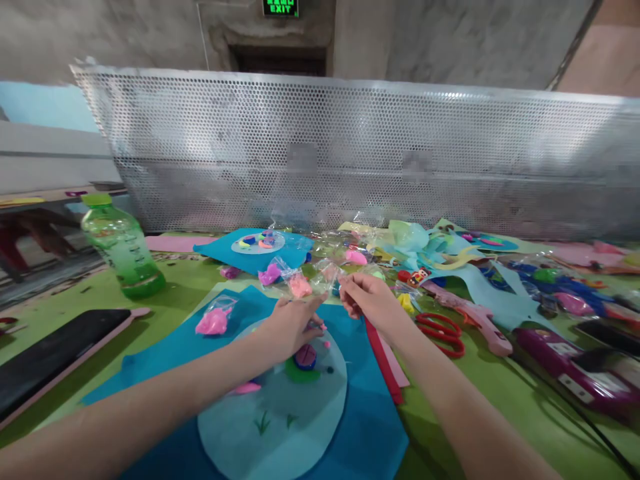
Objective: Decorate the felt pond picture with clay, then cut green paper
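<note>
Toward the bench's far edge, a clear packet is lying just beyond the right hand's narrow grip; the left hand's grip I cannot tell.

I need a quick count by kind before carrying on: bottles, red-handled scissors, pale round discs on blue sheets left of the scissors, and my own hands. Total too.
Bottle: 1
Red-handled scissors: 1
Near disc and far disc: 2
Left hand and right hand: 2
Total: 6

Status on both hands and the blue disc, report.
Left hand over pale blue disc, grip unclear. Right hand beyond disc, grip unclear. Purple piece on disc. Scissors off disc.
</note>
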Motion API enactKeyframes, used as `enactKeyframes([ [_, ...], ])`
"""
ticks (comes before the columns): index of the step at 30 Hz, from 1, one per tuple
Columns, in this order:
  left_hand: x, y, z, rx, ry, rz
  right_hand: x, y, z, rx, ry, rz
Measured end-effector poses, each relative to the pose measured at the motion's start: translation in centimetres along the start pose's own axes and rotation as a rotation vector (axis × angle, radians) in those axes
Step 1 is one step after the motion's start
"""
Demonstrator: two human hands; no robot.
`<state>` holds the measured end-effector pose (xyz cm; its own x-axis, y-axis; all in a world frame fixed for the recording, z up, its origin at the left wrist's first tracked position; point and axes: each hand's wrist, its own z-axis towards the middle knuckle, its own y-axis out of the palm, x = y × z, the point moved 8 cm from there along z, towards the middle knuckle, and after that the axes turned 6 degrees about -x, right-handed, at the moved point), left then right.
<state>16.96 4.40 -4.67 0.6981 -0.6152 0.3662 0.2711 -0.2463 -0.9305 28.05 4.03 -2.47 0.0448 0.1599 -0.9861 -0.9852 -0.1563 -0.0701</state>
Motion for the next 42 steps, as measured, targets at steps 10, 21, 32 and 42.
enactKeyframes([
  [10, -1.2, 0.4, 0.9, 0.053, -0.05, -0.183, -0.5, 0.2, -0.1, -0.034, -0.031, -0.049],
  [21, -0.7, 0.5, 0.9, 0.02, -0.02, -0.216, -1.1, 0.2, -0.4, -0.016, -0.034, -0.132],
  [32, 0.6, 0.4, 0.8, -0.058, 0.019, -0.102, -1.7, 0.3, -0.7, -0.042, -0.049, -0.177],
  [42, -0.1, 0.1, 1.3, -0.029, 0.024, -0.071, -1.6, 0.4, -0.6, -0.053, -0.03, -0.184],
])
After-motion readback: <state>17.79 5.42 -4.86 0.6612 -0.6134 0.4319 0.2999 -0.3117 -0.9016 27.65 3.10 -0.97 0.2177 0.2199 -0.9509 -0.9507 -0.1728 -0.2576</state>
